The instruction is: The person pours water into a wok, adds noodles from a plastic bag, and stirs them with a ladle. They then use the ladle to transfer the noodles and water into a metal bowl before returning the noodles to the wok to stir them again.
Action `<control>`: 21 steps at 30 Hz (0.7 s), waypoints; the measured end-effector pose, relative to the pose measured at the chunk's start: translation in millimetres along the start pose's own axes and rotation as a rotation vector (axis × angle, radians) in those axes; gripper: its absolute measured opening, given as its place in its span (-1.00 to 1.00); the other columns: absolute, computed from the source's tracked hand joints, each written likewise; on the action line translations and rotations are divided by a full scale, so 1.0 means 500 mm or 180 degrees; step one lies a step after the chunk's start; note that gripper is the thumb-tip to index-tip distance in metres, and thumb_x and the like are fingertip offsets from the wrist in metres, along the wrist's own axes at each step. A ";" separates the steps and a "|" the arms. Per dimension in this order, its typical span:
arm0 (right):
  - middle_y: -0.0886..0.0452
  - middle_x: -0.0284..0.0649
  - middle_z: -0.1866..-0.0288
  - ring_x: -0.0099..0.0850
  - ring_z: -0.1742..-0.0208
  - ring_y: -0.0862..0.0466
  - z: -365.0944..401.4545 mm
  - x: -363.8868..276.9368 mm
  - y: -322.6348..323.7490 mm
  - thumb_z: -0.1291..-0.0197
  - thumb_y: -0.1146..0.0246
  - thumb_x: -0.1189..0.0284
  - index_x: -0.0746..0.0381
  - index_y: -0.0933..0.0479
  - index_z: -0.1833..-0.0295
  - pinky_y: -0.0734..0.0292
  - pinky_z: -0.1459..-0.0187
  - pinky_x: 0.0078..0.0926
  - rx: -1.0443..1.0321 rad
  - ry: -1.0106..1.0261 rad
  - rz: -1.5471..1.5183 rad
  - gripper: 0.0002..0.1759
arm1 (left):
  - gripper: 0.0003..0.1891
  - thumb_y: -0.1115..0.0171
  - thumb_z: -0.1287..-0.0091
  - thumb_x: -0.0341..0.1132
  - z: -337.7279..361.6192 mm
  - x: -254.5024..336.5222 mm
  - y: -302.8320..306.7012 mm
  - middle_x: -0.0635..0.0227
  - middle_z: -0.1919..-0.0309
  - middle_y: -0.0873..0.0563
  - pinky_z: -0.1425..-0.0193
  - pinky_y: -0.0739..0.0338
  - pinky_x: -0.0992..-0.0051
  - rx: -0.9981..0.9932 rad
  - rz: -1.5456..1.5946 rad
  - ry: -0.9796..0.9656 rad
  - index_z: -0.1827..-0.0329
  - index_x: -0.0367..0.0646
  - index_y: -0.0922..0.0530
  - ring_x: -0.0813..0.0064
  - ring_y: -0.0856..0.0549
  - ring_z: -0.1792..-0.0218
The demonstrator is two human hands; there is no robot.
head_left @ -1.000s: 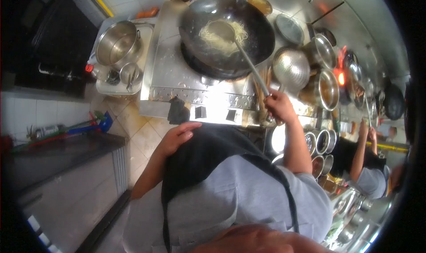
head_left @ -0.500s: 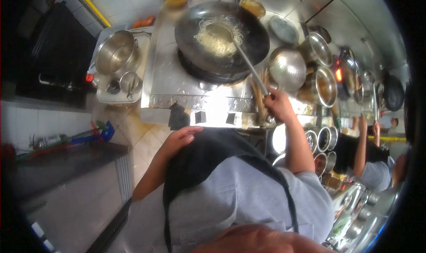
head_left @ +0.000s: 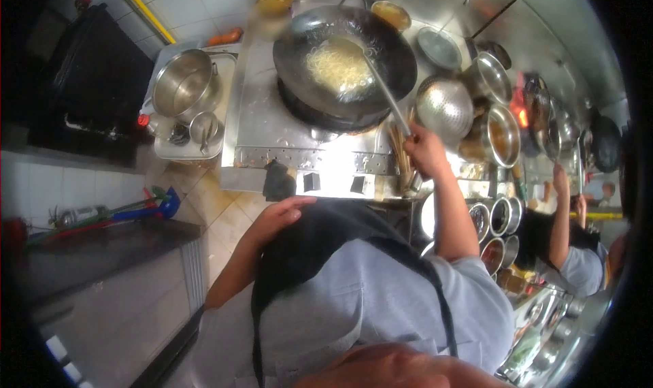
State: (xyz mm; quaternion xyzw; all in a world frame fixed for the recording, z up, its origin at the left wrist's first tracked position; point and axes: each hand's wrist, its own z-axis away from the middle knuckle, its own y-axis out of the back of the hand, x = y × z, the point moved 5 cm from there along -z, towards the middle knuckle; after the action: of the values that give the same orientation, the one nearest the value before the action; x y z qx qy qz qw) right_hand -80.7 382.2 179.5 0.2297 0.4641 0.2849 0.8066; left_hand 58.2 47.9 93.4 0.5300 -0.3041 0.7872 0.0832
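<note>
My right hand point(head_left: 426, 154) is closed around the handle of a long metal ladle point(head_left: 388, 93), whose bowl dips into a large dark wok point(head_left: 297, 75). Pale noodles point(head_left: 333, 68) lie in liquid in the wok, beside and under the ladle's bowl. The wok rests on a stove burner. My left hand point(head_left: 284, 216) lies against the black apron point(head_left: 320, 235) near the stove's front edge, fingers stretched out, holding nothing. Right of the wok is a perforated metal strainer point(head_left: 444, 109).
At the left, a tray point(head_left: 197, 150) holds a steel pot point(head_left: 182, 85) and a small cup point(head_left: 204, 126). Metal pots point(head_left: 502, 135) stand right of the strainer. Farther right, a co-worker point(head_left: 575, 262) reaches toward another pan near a flame. Several round containers point(head_left: 502, 215) sit below the pots.
The whole view has shifted slightly. The ladle's bowl has moved toward the back right of the noodles. The co-worker's arm and pan have moved.
</note>
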 end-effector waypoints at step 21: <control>-0.72 0.02 0.09 -0.10 0.06 -0.73 -0.010 0.027 0.019 -0.15 -0.29 0.45 0.02 -0.37 -0.46 -0.61 0.00 -0.18 0.0299 0.0916 0.1607 -0.30 | -0.52 -0.12 -0.43 -0.20 -0.024 -0.011 0.001 0.22 -0.30 -0.57 -0.45 -0.29 0.40 -0.0190 -0.0251 -0.0010 -0.35 -0.25 -0.49 0.37 -0.49 -0.34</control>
State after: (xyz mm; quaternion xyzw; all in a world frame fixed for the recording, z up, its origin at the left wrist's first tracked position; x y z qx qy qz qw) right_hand -82.0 398.8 174.6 0.3323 0.5146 0.4845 0.6246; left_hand 50.8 55.7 85.3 0.5401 -0.3064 0.7731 0.1295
